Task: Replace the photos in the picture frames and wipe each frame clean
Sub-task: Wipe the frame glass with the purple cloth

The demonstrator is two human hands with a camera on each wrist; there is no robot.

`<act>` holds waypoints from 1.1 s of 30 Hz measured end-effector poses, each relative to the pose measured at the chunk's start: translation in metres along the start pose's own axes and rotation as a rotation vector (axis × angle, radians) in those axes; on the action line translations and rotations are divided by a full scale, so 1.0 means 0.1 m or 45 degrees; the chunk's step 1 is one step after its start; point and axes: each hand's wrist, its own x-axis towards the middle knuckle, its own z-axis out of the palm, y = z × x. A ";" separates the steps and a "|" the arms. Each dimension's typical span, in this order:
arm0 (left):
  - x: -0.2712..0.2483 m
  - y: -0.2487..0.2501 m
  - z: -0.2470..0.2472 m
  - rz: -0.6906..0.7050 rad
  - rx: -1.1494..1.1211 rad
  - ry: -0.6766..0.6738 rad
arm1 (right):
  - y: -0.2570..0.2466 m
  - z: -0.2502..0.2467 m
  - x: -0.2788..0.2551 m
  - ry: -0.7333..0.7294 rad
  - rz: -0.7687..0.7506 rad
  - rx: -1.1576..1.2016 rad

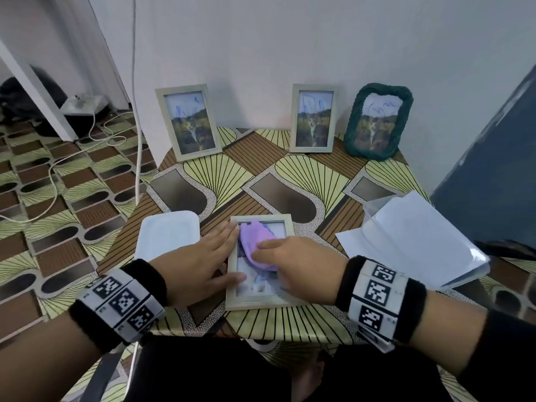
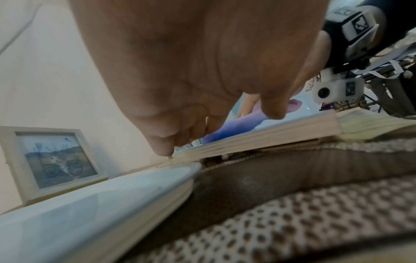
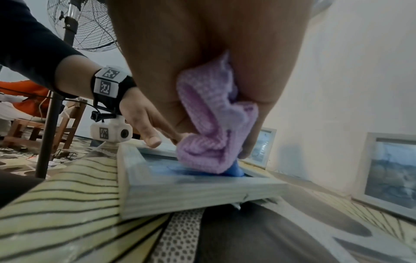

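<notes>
Under R hand [image 1: 301, 268]: cloth [image 1: 256, 245], frame [image 1: 258, 300]

Plain white wall [image 1: 261, 53]; patterned green-brown vinyl floor [image 1: 43, 184] with white cables [image 1: 95, 134]; standing metal-grille fan [image 3: 83, 26]; wooden chair [image 3: 33, 128].

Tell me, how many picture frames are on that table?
4. One frame lies flat near the front edge, under both hands. Three stand against the wall: a pale frame at left, another pale frame right of centre, and a green frame furthest right.
</notes>
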 end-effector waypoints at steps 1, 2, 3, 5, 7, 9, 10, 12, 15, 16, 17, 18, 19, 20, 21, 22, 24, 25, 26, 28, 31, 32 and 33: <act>0.01 0.00 0.01 -0.001 0.017 -0.018 | 0.03 -0.02 -0.05 0.004 -0.001 -0.004; 0.02 0.00 0.01 0.000 0.042 -0.039 | 0.06 -0.02 -0.09 -0.002 -0.002 -0.010; 0.03 -0.01 0.02 0.007 0.070 -0.058 | 0.08 -0.02 -0.14 -0.014 -0.001 -0.009; 0.07 -0.04 0.01 0.023 0.116 -0.093 | 0.13 0.01 -0.22 -0.043 0.013 0.010; 0.09 -0.08 -0.01 0.045 0.165 -0.118 | 0.16 0.07 -0.25 -0.072 0.030 0.002; 0.11 -0.09 -0.02 0.063 0.219 -0.132 | 0.19 0.14 -0.24 -0.098 0.007 -0.011; 0.11 -0.10 -0.03 0.067 0.243 -0.133 | 0.21 0.16 -0.22 -0.107 -0.005 0.002; 0.12 -0.10 -0.02 0.071 0.275 -0.127 | 0.24 0.21 -0.17 -0.117 -0.004 0.029; 0.11 -0.09 -0.01 0.071 0.260 -0.117 | 0.28 0.29 -0.06 -0.134 0.008 -0.034; 0.11 -0.08 -0.01 0.070 0.253 -0.113 | 0.29 0.31 -0.03 -0.133 0.012 -0.077; 0.11 -0.08 -0.01 0.070 0.249 -0.108 | 0.30 0.33 0.01 -0.128 0.016 -0.118; 0.11 -0.08 -0.01 0.071 0.249 -0.103 | 0.30 0.34 0.05 -0.122 0.019 -0.145; 0.11 -0.08 -0.01 0.072 0.247 -0.100 | 0.31 0.34 0.08 -0.120 0.017 -0.155; 0.11 -0.08 -0.01 0.073 0.243 -0.098 | 0.32 0.33 0.11 -0.124 0.006 -0.150; 0.10 -0.08 0.00 0.075 0.240 -0.096 | 0.33 0.32 0.14 -0.133 -0.007 -0.134; 0.10 -0.08 0.00 0.076 0.240 -0.093 | 0.34 0.31 0.16 -0.144 -0.018 -0.114; 0.10 -0.08 0.00 0.079 0.245 -0.088 | 0.36 0.27 0.22 -0.153 -0.029 -0.097; 0.11 -0.08 0.00 0.078 0.249 -0.088 | 0.37 0.26 0.24 -0.154 -0.034 -0.101; 0.11 -0.08 0.00 0.077 0.250 -0.089 | 0.37 0.25 0.27 -0.157 -0.040 -0.111; 0.11 -0.08 0.00 0.075 0.247 -0.087 | 0.35 0.25 0.33 -0.170 -0.064 -0.143; 0.11 -0.07 -0.01 0.077 0.229 -0.074 | 0.27 0.23 0.40 -0.201 -0.135 -0.161; 0.11 -0.06 -0.01 0.078 0.230 -0.063 | 0.25 0.23 0.42 -0.211 -0.149 -0.148; 0.10 -0.06 -0.01 0.077 0.233 -0.054 | 0.22 0.22 0.42 -0.224 -0.154 -0.130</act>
